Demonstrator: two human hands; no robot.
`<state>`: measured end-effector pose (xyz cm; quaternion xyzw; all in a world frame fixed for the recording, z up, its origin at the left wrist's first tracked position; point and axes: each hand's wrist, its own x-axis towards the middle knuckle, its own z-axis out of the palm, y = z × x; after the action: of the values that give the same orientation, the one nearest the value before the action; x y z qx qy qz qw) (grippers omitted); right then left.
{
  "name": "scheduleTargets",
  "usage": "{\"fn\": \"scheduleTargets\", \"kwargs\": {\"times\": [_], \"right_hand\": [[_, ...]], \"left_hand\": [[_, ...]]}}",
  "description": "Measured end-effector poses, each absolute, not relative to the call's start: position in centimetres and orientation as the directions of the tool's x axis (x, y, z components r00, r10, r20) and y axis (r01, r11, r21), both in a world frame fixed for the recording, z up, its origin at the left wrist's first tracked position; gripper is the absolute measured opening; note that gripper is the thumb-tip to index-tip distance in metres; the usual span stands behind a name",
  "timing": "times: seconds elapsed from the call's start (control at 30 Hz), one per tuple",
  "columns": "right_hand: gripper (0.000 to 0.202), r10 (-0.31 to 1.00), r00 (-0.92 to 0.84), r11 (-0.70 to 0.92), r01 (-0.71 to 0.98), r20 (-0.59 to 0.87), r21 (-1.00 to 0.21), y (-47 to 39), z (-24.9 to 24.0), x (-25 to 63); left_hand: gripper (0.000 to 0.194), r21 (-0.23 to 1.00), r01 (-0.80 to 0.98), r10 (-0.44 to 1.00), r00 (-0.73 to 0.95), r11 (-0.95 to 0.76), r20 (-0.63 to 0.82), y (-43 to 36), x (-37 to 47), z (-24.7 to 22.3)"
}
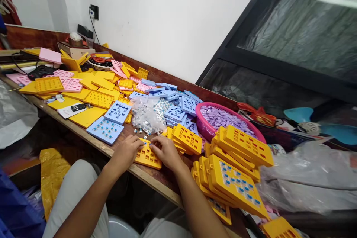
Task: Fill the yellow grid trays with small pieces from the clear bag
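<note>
A yellow panel with rows of square holes [147, 157] lies on the table edge in front of me. My left hand [127, 151] rests over its left side, fingertips curled together at the upper holes; what they pinch is hidden. My right hand [168, 151] reaches over its far right corner, thumb and fingers closed around a tiny blue-topped switch [151, 144] at the panel's surface. Just beyond lie loose blue-and-white switches [142, 133] and a clear plastic bag of them [146, 113].
Left of my hands, a light-blue panel [105, 130] carries switches. On the right stand stacked yellow panels [234, 178], some filled with switches, and a pink basket [198, 113] of purple pieces. Yellow and pink panels [103, 98] cover the far left. A car key [78, 107] lies there.
</note>
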<state>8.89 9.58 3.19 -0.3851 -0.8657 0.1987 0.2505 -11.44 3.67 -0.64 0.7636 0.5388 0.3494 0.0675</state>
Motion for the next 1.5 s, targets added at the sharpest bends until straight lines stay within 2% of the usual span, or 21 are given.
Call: {"fn": "scheduleTargets", "kwargs": {"times": [0.1,0.27,0.43,0.67,0.87,1.07,1.27,1.4,1.5], "right_hand": [[0.021,0.747,-0.588,0.648,0.541,0.309,-0.536,9.7,3.1,9.1],[0.013,0.724,-0.603,0.683,0.560,0.334,-0.469,9.6,2.4,9.1],[0.013,0.762,-0.552,0.644,0.585,0.339,-0.493,9.6,2.1,8.7],[0.009,0.784,-0.541,0.621,0.679,0.305,-0.392,9.3,2.6,8.9],[0.007,0.786,-0.551,0.617,0.729,0.281,-0.296,8.9,3.0,8.7],[0.010,0.760,-0.620,0.638,0.769,0.192,-0.041,8.8,4.2,7.8],[0.015,0.737,-0.670,0.655,0.740,0.087,0.155,9.1,5.3,6.5],[0.017,0.695,-0.705,0.673,0.706,0.137,0.219,8.1,4.2,6.6],[0.024,0.663,-0.723,0.699,0.691,0.194,0.187,6.6,3.1,7.2]], "left_hand": [[0.014,0.502,0.777,0.884,0.143,-0.379,0.445,3.7,-11.6,-0.3],[0.014,0.540,0.761,0.898,0.127,-0.360,0.420,3.6,-11.9,0.4],[0.012,0.531,0.784,0.920,0.127,-0.323,0.372,3.6,-11.7,0.9],[0.016,0.320,0.928,0.925,0.060,-0.190,0.376,2.5,-10.4,1.4],[0.023,0.081,0.980,0.894,0.130,-0.182,0.428,1.1,-9.0,1.4],[0.022,-0.008,0.982,0.883,0.173,-0.189,0.435,0.6,-7.6,0.9],[0.021,0.071,0.974,0.876,0.160,-0.215,0.455,0.7,-8.2,1.1],[0.020,0.262,0.935,0.875,0.089,-0.237,0.477,1.6,-10.1,1.1],[0.024,0.404,0.886,0.865,-0.008,-0.226,0.502,3.1,-11.4,0.7]]}}
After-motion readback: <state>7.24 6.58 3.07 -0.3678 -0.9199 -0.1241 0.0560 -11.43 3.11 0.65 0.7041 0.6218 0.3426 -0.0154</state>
